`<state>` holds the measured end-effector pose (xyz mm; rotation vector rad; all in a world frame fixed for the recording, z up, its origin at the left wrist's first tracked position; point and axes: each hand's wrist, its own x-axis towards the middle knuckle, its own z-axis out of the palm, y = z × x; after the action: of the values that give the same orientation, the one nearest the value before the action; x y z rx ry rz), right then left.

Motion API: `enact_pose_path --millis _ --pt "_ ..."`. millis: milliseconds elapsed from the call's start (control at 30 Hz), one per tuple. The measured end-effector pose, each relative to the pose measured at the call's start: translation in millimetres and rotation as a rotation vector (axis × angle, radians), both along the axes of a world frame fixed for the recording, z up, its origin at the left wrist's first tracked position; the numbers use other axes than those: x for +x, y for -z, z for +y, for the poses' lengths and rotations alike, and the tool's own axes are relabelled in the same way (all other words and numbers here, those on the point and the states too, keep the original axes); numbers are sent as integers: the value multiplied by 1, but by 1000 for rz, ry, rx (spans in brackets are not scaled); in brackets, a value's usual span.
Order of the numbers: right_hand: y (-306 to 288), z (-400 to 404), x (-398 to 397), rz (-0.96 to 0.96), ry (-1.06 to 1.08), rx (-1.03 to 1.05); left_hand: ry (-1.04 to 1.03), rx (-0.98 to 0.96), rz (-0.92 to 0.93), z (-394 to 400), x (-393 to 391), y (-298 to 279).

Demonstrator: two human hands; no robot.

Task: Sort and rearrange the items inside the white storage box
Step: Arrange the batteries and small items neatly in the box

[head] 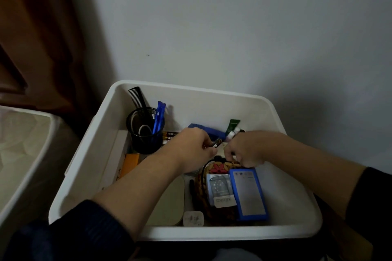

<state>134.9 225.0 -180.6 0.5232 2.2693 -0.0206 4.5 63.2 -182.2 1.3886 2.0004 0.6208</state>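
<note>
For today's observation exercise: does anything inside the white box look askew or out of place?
Yes. The blue-edged packet lies tilted across another packet atop a woven pouch, and the black comb leans out of the mesh cup.

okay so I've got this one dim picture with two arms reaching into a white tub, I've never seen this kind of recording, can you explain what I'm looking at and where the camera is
There is no machine here. The picture comes from one wide-angle camera worn on a person's head, looking down at their own bare hands, so the arms enter from the bottom edge.

Both hands are inside a white storage box set against a wall. The left hand pinches a small dark item; the picture is too dim to name it. The right hand is curled closed low in the box, and what it grips is hidden.

Also in the box: a black mesh cup holding a black comb and blue packets, a green tube, a blue-framed card, and a white plug adapter.
</note>
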Motion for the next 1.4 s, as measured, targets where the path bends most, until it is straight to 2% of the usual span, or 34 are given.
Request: enact_pose_path --millis 167,300,367,467,567,667,733,800,900,967,1067,1167,1233,1400 --pt "2 6 0 61 -1 -22 -25 -14 22 4 -1 2" --pt "-11 10 -2 199 156 -73 -91 11 -66 5 -3 4" --pt "-27 15 -3 347 277 -185 -150 36 -113 6 -4 4" --pt "-52 18 -4 503 389 -488 -248 96 -169 6 -7 2" --pt "-64 15 -4 665 465 -715 -286 141 -363 5 -6 -3" --pt "-66 12 -4 768 508 -784 -343 166 -739 4 -4 -13" --pt "-64 11 -2 783 544 -796 -346 177 -897 3 -5 -19" --pt "-59 10 0 808 591 -790 -326 185 -911 2 -7 -21" --pt "-48 5 2 835 677 -783 -302 166 -826 2 -6 -17" --pt "-41 1 4 769 677 -715 -312 139 -757 3 -6 -14" --pt "-32 0 4 640 548 -413 -352 103 -708 3 -7 -10" --pt "-19 -5 6 462 255 -3 -409 101 -683 3 -10 -7" --pt "-9 -12 9 309 96 176 -445 115 -671 4 -11 -6" --pt "5 -22 10 124 -163 382 -453 146 -630 5 -12 -5"
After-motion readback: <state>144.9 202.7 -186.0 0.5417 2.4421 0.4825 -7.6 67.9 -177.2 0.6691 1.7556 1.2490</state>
